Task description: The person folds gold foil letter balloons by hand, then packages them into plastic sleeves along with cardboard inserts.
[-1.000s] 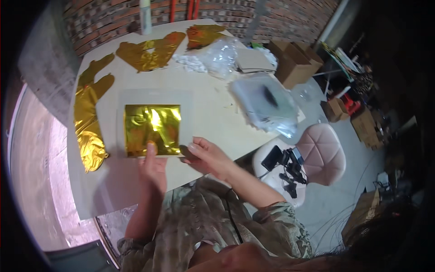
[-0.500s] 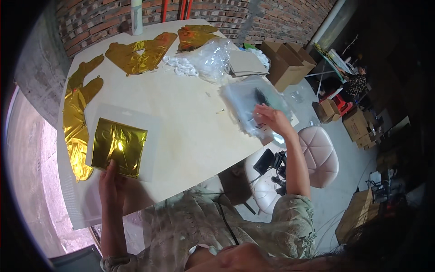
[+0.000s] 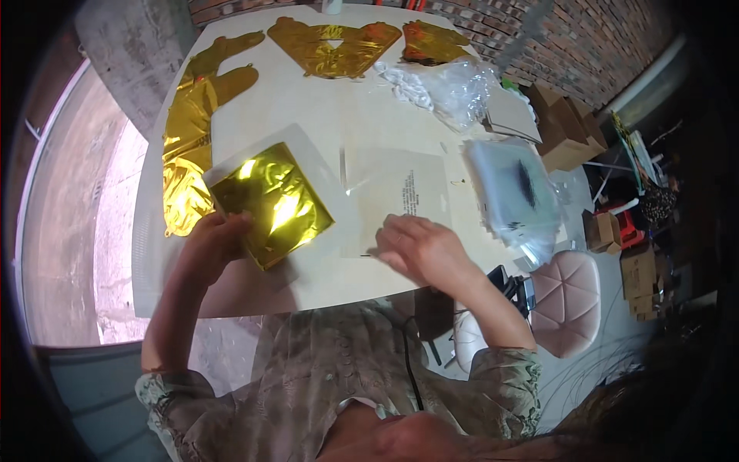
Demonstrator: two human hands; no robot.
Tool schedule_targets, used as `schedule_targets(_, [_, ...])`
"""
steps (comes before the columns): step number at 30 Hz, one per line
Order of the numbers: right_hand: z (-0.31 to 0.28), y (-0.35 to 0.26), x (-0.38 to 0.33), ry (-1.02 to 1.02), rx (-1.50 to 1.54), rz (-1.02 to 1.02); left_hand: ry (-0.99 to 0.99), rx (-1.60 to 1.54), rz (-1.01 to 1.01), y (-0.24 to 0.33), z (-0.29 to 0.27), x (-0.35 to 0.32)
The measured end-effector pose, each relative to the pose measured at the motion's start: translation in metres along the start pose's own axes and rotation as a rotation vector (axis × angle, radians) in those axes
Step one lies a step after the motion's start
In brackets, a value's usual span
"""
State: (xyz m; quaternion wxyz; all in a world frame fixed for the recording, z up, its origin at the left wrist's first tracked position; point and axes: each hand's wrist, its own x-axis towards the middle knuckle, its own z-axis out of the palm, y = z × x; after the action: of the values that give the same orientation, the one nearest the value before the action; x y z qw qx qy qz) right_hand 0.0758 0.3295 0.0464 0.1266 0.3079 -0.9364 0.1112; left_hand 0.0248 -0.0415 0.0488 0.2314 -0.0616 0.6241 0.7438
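Observation:
My left hand (image 3: 219, 240) grips the lower left edge of a folded gold foil square (image 3: 281, 204), thumb on top. A translucent plastic bag (image 3: 289, 137) shows beneath the foil. On the table to its right is a clear plastic bag (image 3: 396, 173) with dark print. My right hand (image 3: 423, 248) is closed over this bag's near right part, fingers bent together; the fingertips' contact is partly hidden. Further right sits a stack of clear plastic bags (image 3: 512, 189) with a dark mark.
Flat, uninflated gold foil balloons (image 3: 335, 42) lie along the table's (image 3: 300, 104) far and left sides. Crumpled clear plastic (image 3: 462, 88) and grey card (image 3: 512, 115) lie at the far right. Beyond are cardboard boxes (image 3: 566, 127), a padded stool (image 3: 567, 304) and a brick wall (image 3: 589, 50).
My right hand has come left from the bag stack, and a clear bag now lies under it. The foil square has turned and tilted in my left hand. The view has shifted.

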Motion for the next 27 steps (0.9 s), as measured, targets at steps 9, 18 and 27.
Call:
schedule_targets(9, [0.018, 0.050, 0.039, -0.030, -0.032, -0.421, 0.079, 0.221, -0.016, 0.019, 0.007, 0.009])
schedule_targets(18, [0.015, 0.047, 0.045, 0.033, -0.059, -0.441, 0.025, 0.284, -0.047, 0.028, 0.013, 0.014])
schedule_targets(27, [0.003, 0.044, 0.072, -0.073, -0.081, -0.561, -0.035, 0.322, -0.179, 0.024, 0.000, 0.038])
